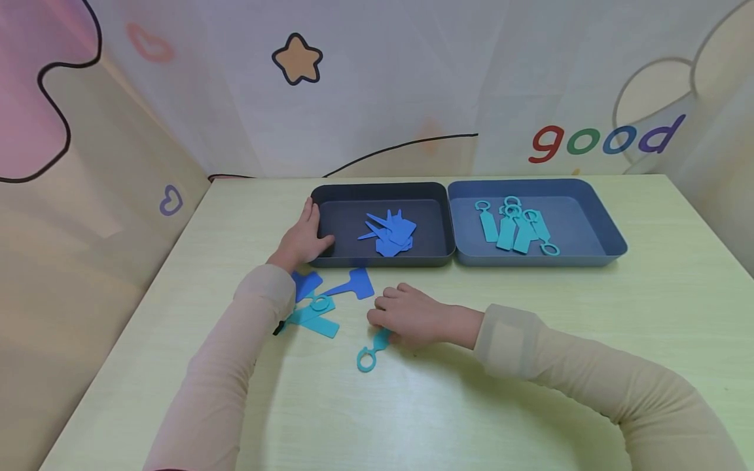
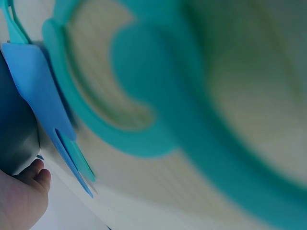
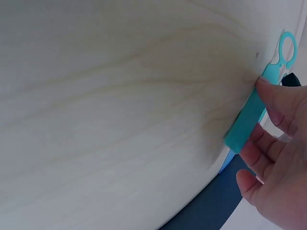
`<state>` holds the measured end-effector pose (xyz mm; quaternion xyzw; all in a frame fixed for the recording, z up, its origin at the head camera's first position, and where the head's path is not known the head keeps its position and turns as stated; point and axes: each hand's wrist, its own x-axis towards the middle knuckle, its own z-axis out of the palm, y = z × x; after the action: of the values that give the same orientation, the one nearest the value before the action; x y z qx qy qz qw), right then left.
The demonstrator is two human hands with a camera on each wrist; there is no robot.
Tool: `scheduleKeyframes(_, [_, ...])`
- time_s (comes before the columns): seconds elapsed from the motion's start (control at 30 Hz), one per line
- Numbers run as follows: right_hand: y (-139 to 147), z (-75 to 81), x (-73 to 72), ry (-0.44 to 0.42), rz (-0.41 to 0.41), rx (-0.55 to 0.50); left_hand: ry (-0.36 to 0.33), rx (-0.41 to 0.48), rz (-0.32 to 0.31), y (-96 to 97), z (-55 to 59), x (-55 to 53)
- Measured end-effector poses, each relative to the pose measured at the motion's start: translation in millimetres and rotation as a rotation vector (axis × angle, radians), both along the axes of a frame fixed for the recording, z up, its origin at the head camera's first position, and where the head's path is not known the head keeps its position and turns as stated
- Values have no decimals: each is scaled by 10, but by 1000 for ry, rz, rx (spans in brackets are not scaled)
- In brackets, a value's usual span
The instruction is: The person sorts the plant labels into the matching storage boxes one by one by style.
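Note:
My right hand (image 1: 415, 315) pinches a teal ring-ended plant label (image 3: 249, 117) between thumb and fingers, just above the table; its ring points toward the near left in the head view. At the left end of the dark tray (image 1: 383, 261), my left hand (image 1: 303, 239) holds the wall, thumb over the inner side and fingers along the outside. Several blue T-shaped plant labels (image 1: 402, 230) lie piled in that tray. Near my left wrist are loose blue labels (image 1: 359, 284) and teal labels (image 1: 321, 326), partly hidden by the sleeve.
A blue-grey tray (image 1: 601, 258) stands against the dark tray's right side, holding several teal ring labels (image 1: 487, 226). Behind the table hangs a printed cloth (image 1: 383, 98), and another stretch of cloth rises along the left side.

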<state>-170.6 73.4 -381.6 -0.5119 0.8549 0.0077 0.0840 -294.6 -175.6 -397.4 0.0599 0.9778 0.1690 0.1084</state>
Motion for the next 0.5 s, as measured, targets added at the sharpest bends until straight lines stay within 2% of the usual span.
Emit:
scheduleKeyframes(0.2, [5, -13, -21, -110, -51, -19, -2, -1, 3, 2, -9, -5])
scheduleKeyframes(0.5, [45, 14, -61, -192, -65, -98, -6, 2, 7, 0, -2, -4])
